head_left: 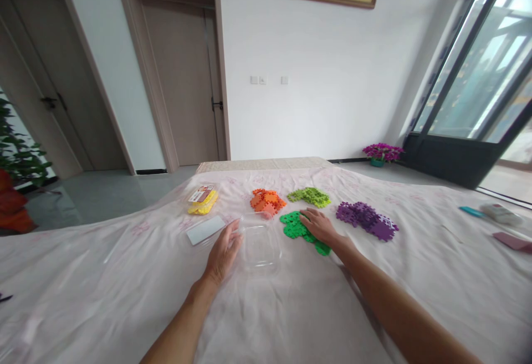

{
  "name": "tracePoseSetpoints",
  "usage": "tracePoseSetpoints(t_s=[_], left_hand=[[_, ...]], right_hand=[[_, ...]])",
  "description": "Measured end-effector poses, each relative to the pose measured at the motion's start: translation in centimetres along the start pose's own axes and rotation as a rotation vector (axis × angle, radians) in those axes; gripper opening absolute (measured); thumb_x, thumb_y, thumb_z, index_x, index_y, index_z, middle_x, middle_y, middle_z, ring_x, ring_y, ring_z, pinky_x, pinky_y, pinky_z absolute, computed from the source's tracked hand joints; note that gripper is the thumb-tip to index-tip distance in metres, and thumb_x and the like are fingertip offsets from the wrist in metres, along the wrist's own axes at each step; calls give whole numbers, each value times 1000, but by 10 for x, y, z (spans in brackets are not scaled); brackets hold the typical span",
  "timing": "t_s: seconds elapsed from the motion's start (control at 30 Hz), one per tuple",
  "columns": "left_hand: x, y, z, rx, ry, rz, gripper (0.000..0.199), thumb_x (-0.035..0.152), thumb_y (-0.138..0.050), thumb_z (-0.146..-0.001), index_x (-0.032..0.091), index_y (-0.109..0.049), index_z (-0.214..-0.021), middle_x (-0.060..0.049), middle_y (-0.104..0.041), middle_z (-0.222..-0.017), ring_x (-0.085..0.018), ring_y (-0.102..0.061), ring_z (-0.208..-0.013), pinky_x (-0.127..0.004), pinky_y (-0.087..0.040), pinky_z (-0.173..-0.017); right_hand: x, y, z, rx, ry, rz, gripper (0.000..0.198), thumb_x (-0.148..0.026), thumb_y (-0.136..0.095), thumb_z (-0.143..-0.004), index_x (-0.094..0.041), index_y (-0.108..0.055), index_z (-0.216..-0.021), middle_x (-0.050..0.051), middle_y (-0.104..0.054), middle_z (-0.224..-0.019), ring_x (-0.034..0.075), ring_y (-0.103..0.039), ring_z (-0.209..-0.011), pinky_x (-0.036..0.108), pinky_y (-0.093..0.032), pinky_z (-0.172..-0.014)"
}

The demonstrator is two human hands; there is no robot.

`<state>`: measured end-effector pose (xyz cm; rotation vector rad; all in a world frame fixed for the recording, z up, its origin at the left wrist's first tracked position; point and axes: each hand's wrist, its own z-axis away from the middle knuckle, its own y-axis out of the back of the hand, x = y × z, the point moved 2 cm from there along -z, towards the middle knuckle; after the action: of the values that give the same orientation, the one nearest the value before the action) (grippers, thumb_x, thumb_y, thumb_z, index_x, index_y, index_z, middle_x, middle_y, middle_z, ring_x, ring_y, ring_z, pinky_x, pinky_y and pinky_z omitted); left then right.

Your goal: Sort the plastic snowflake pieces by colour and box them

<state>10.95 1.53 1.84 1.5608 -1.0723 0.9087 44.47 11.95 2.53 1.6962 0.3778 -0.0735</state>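
A clear plastic box (261, 264) stands on the cloth in front of me. At its left side is my left hand (225, 246), fingers stretched out along the wall; whether it grips the wall is hard to see. My right hand (319, 225) lies over a spread of green interlocking pieces (292, 226), its fingers extended on top and covering some of them. Behind the box sits a pile of orange pieces (266, 201). Light green pieces (311, 196) are heaped beyond my right hand, and purple pieces (366, 219) lie to its right.
A clear lid with a white label (205, 230) lies left of my left hand. Farther back is a packed box of yellow pieces (203, 200). At the far right are a blue item (471, 211), a clear packet (501, 214) and a pink item (512, 241). The tablecloth (137, 275) is wrinkled.
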Motion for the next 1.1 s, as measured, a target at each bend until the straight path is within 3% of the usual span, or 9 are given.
tracePoseSetpoints(t_s=[0.13, 0.27, 0.43, 0.57, 0.73, 0.9, 1.03, 1.1], left_hand=[[-2, 0, 0, 11, -28, -6, 55, 45, -49, -89, 19, -50, -137, -12, -52, -144, -23, -58, -119, -39, -44, -104], [0, -1, 1, 9, -41, -18, 54, 43, -49, -90, 19, -49, -138, -13, -51, -144, -23, -58, -119, -39, -43, -104], [2, 0, 1, 0, -37, -16, 54, 43, -49, -90, 19, -49, -138, -13, -51, -144, -23, -59, -118, -39, -43, -104], [2, 0, 1, 6, -46, -20, 53, 44, -49, -90, 19, -50, -137, -13, -53, -143, -23, -59, -117, -40, -43, -104], [0, 0, 1, -3, -45, -31, 55, 45, -48, -91, 19, -49, -139, -12, -52, -144, -23, -59, -119, -40, -42, -105], [3, 0, 2, -1, -42, -43, 55, 45, -47, -91, 18, -48, -139, -13, -51, -144, -23, -58, -120, -39, -42, -106], [3, -1, 2, -4, -32, -43, 56, 46, -47, -92, 19, -47, -141, -12, -51, -145, -22, -57, -121, -37, -41, -107], [3, -1, 2, -8, -28, -47, 57, 47, -47, -92, 19, -47, -141, -12, -50, -145, -22, -56, -123, -37, -40, -108]], right_hand=[[-10, 6, 10, 52, 92, -34, 48, -42, -28, -101, -25, -64, -128, 8, -60, -134, 23, -51, -126, 35, -37, -105], [-31, 27, 20, 184, 162, -46, 38, -48, -52, -91, -29, -69, -120, 5, -63, -128, 25, -54, -120, 37, -37, -103], [-56, 32, 28, 57, 371, 17, 36, -43, -74, -73, -34, -75, -108, 2, -68, -114, 27, -53, -113, 39, -36, -100], [-61, 26, 32, 25, 416, 37, 27, -42, -69, -80, -34, -76, -105, 3, -69, -111, 26, -53, -109, 38, -38, -95], [-66, 22, 35, 99, 517, 37, 23, -39, -55, -94, -30, -76, -98, 4, -70, -100, 22, -55, -103, 36, -36, -96], [-69, 15, 34, 256, 393, -103, 30, -38, -48, -97, -24, -74, -91, 6, -70, -90, 22, -57, -93, 34, -41, -87], [-80, 11, 30, 453, 179, -530, 25, -41, -55, -91, -22, -69, -96, 5, -71, -91, 21, -61, -88, 34, -46, -83], [-93, 9, 30, 468, 126, -762, 25, -41, -60, -86, -21, -67, -98, 4, -71, -87, 20, -63, -83, 33, -49, -78]])
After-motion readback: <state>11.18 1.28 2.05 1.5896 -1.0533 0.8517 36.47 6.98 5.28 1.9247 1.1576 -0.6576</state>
